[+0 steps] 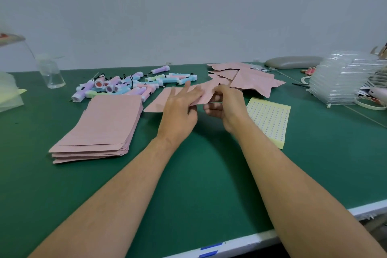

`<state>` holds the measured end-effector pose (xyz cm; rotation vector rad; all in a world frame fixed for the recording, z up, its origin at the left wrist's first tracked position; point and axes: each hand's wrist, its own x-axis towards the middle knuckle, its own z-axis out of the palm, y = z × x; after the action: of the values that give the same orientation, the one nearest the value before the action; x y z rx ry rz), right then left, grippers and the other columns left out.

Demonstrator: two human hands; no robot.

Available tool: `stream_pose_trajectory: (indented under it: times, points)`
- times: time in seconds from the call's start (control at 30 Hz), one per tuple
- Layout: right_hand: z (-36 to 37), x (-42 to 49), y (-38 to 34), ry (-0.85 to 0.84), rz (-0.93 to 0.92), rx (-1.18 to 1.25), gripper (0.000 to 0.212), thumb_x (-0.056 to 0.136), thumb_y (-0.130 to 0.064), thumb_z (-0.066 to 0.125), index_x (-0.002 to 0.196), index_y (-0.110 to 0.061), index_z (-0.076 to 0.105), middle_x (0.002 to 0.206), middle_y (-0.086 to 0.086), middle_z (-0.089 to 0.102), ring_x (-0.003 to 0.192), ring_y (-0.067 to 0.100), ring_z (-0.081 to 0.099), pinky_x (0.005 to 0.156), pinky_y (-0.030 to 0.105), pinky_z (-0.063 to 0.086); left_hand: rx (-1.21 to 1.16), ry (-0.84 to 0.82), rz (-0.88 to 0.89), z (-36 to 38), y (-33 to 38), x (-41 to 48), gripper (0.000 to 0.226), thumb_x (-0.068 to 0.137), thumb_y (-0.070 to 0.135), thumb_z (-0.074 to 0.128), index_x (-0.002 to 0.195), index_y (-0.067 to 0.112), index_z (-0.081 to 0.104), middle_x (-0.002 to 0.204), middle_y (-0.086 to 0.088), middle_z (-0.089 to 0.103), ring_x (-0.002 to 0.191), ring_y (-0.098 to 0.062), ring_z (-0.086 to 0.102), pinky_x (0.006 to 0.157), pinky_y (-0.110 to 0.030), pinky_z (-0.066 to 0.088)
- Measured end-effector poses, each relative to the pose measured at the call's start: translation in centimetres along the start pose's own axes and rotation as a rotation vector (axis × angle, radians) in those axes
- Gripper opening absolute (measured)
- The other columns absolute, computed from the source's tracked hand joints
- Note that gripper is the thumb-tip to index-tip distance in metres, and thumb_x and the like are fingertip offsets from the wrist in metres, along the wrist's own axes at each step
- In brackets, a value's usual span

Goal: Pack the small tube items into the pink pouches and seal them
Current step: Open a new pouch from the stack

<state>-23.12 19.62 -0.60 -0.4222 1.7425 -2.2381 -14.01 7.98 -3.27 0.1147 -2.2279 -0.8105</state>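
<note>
Hidden or unclear: the near edge of the pink foil pouch [206, 94] is covered by both hands, so it cannot be told whether a tube is inside; the far-left objects are blurred and cut off by the frame.
Left hand [180, 109]: the fingers are laid nearly straight over the top of the pouch, with the thumb tucked under its lower edge, so the pouch is pinched.
Right hand [226, 107]: the fingers are curled, and the pouch's right end is gripped between thumb and fingertips.
Pouch position: it is held tilted, just above the green table mat [188, 184], between the two hands.
Second flat pink pouch [157, 100]: one is seen lying on the mat, its right part hidden under the left hand.
Stack of empty pink pouches [100, 128]: one stack, left of the hands; the number of layers is not countable.
Pastel plastic tube items [125, 86]: one loose heap behind the stack, too tangled to be counted.
Pile of bulging pink pouches [251, 79]: at least four are made out, behind the right hand.
Yellow dotted sticker sheet [270, 119]: one, just right of the right hand.
</note>
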Motion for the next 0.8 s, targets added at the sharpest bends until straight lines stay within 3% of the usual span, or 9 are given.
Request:
stream_pose_trajectory:
  times: [0.1, 0.17, 0.27, 0.33, 0.4, 0.47, 0.57, 0.7, 0.8]
  points:
    - [-0.1, 0.1, 0.4, -0.023, -0.021, -0.112, 0.022, 0.098, -0.008, 0.053, 0.081, -0.001, 0.065, 0.067, 0.007, 0.069, 0.056, 0.022, 0.069, 0.052, 0.031, 0.057, -0.167, -0.073, -0.102, -0.3, -0.1, -0.2, 0.069, 0.082, -0.014, 0.051, 0.142, 0.016, 0.066, 0.138, 0.013, 0.061, 0.141, 0.000, 0.042, 0.117, -0.006, 0.026]
    - [-0.2, 0.3, 0.9, -0.008, -0.060, -0.202, 0.026, 0.101, -0.010, 0.053, 0.086, 0.006, 0.065, 0.083, 0.016, 0.071, 0.065, 0.025, 0.074, 0.056, 0.034, 0.060, -0.263, -0.135, -0.124, -0.6, -0.2, -0.1, 0.061, 0.084, 0.002, 0.057, 0.143, 0.016, 0.065, 0.144, 0.012, 0.059, 0.143, 0.003, 0.041, 0.110, 0.000, 0.028]
    - [0.0, 0.5, 1.2, 0.029, -0.170, -0.341, 0.028, 0.100, -0.013, 0.054, 0.081, 0.005, 0.066, 0.093, 0.027, 0.070, 0.080, 0.039, 0.074, 0.061, 0.042, 0.064, -0.495, -0.169, -0.240, -1.0, -0.5, 0.7, 0.057, 0.086, 0.028, 0.056, 0.139, 0.013, 0.068, 0.143, 0.005, 0.065, 0.136, -0.005, 0.054, 0.117, -0.025, 0.041]
    - [0.1, 0.4, 1.3, 0.045, -0.263, -0.416, 0.029, 0.100, -0.017, 0.059, 0.078, 0.000, 0.068, 0.085, 0.022, 0.070, 0.077, 0.035, 0.074, 0.063, 0.042, 0.064, -0.597, -0.059, -0.329, -1.2, -1.0, 1.0, 0.043, 0.096, 0.033, 0.061, 0.132, 0.013, 0.073, 0.134, 0.007, 0.070, 0.129, -0.007, 0.060, 0.117, -0.036, 0.045]
    - [0.2, 0.2, 1.3, 0.043, -0.394, -0.577, 0.027, 0.101, -0.025, 0.063, 0.083, -0.007, 0.075, 0.076, 0.007, 0.073, 0.071, 0.023, 0.073, 0.070, 0.044, 0.064, -0.656, 0.026, -0.378, -1.3, -1.6, 1.0, 0.035, 0.101, 0.032, 0.069, 0.129, 0.012, 0.074, 0.131, 0.004, 0.073, 0.123, -0.011, 0.066, 0.110, -0.042, 0.054]
    - [0.4, -0.2, 1.3, 0.016, -0.513, -0.753, 0.025, 0.101, -0.032, 0.063, 0.088, -0.017, 0.078, 0.078, -0.005, 0.075, 0.073, 0.017, 0.072, 0.075, 0.045, 0.060, -0.700, 0.012, -0.382, -1.2, -1.8, 0.9, 0.035, 0.098, 0.035, 0.074, 0.125, 0.013, 0.076, 0.122, 0.000, 0.077, 0.115, -0.015, 0.072, 0.100, -0.042, 0.060]
    - [0.8, -0.7, 1.1, -0.005, -0.585, -0.905, 0.022, 0.101, -0.034, 0.061, 0.088, -0.024, 0.077, 0.079, -0.008, 0.075, 0.075, 0.017, 0.070, 0.075, 0.045, 0.058, -0.737, -0.055, -0.367, -1.3, -1.4, 0.8, 0.032, 0.094, 0.042, 0.077, 0.116, 0.019, 0.081, 0.107, -0.003, 0.081, 0.105, -0.018, 0.076, 0.087, -0.033, 0.061]
    - [0.5, -0.8, 0.7, -0.068, -0.529, -0.830, 0.023, 0.101, -0.033, 0.064, 0.089, -0.020, 0.079, 0.078, -0.005, 0.075, 0.075, 0.022, 0.071, 0.076, 0.050, 0.059, -0.762, -0.127, -0.353, -1.7, -1.0, 0.6, 0.027, 0.096, 0.045, 0.073, 0.101, 0.020, 0.084, 0.096, -0.021, 0.078, 0.094, -0.025, 0.078, 0.083, -0.036, 0.064]
    - [0.3, -0.7, 0.7, -0.088, -0.520, -0.819, 0.022, 0.099, -0.033, 0.067, 0.088, -0.019, 0.079, 0.077, -0.003, 0.075, 0.072, 0.025, 0.071, 0.073, 0.051, 0.059, -0.787, -0.180, -0.397, -2.0, -1.1, 0.7, 0.027, 0.096, 0.044, 0.073, 0.097, 0.019, 0.083, 0.095, -0.013, 0.079, 0.093, -0.022, 0.076, 0.082, -0.031, 0.062]
